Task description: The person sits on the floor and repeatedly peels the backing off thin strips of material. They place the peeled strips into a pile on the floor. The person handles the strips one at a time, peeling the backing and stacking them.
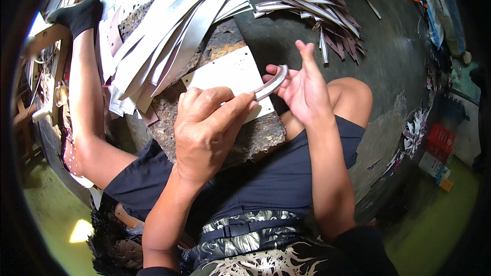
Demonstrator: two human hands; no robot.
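Pinch from the left hand on a curved brown-and-white strip, far end bending toward the spread right hand, contact unclear, above a dotted white board! Bending, seemingly; the next move calls for steady control.

The left hand pinches a curved strip
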